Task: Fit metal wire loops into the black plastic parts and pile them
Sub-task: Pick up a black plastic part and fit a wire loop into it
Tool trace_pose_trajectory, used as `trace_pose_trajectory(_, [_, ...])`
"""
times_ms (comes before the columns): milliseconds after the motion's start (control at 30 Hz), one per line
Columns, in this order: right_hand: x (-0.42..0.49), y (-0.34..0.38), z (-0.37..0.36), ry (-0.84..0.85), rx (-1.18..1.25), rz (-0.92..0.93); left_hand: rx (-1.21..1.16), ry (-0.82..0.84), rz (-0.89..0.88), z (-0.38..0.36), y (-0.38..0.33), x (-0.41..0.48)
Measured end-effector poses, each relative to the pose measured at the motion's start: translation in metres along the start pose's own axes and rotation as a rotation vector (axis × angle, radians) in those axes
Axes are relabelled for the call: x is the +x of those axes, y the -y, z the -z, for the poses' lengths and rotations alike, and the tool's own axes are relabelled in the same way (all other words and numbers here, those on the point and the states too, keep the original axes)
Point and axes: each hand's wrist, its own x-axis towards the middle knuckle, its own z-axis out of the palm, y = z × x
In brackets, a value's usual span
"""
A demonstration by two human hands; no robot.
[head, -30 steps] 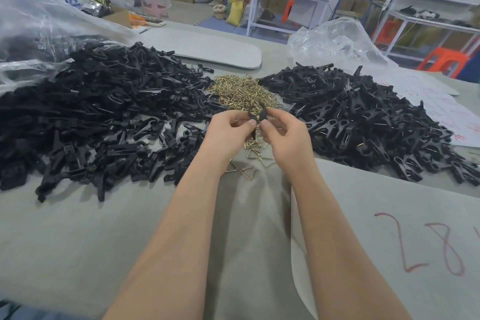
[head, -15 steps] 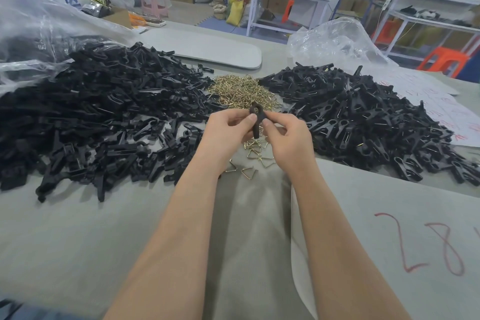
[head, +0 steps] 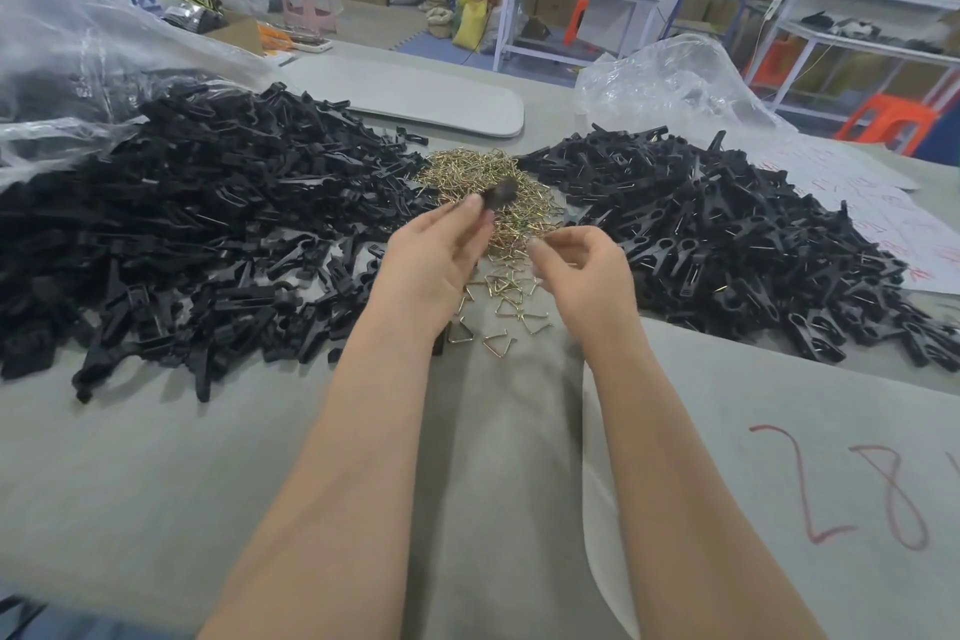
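Note:
My left hand (head: 436, 265) is raised over the table and pinches a blurred black plastic part (head: 500, 194) at its fingertips, above the heap of brass wire loops (head: 488, 182). My right hand (head: 587, 276) hovers just to the right with loosely curled fingers, and nothing shows in it. Loose wire loops (head: 498, 312) lie scattered on the cloth between my wrists. A big pile of black plastic parts (head: 208, 224) spreads on the left. A second pile of black parts (head: 727, 234) lies on the right.
Clear plastic bags sit at the far left (head: 78, 57) and behind the right pile (head: 670, 78). A grey board (head: 415, 94) lies at the back. Paper with red writing (head: 857, 483) covers the near right. Shelves and boxes stand beyond the table.
My hands have drawn apart. The right hand let go of the black part, and the left hand lifted it up and forward over the wire heap.

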Motion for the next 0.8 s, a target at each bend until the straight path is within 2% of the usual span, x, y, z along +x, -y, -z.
trace_pose_trajectory(33, [0.001, -0.005, 0.0, 0.01, -0.252, 0.068, -0.137, -0.029, 0.024, 0.001, -0.003, 0.0])
trace_pose_trajectory(100, [0.001, -0.014, -0.004, 0.137, -0.63, 0.091, -0.304, -0.076, 0.041, 0.004, -0.009, -0.001])
trace_pose_trajectory(167, [-0.002, -0.019, -0.014, 0.231, -0.824, 0.062, -0.358, -0.109, 0.031, 0.003, -0.009, -0.002])
trace_pose_trajectory(200, [-0.003, -0.02, -0.019, 0.234, -0.839, 0.079, -0.362, -0.113, 0.031, 0.002, -0.009, -0.002])
trace_pose_trajectory(367, [-0.005, -0.019, -0.032, 0.183, -0.742, 0.221, -0.178, -0.052, 0.104, 0.004, -0.005, -0.001])
trace_pose_trajectory(500, [-0.003, -0.019, -0.028, 0.153, -0.701, 0.238, -0.215, -0.028, 0.173, 0.007, -0.004, 0.001])
trace_pose_trajectory(700, [0.003, -0.02, -0.014, 0.036, -0.444, 0.127, -0.339, 0.009, 0.217, 0.006, -0.004, 0.002])
trace_pose_trajectory(800, [0.005, -0.019, -0.006, 0.005, -0.214, 0.026, -0.334, 0.023, 0.226, 0.006, -0.003, 0.002])
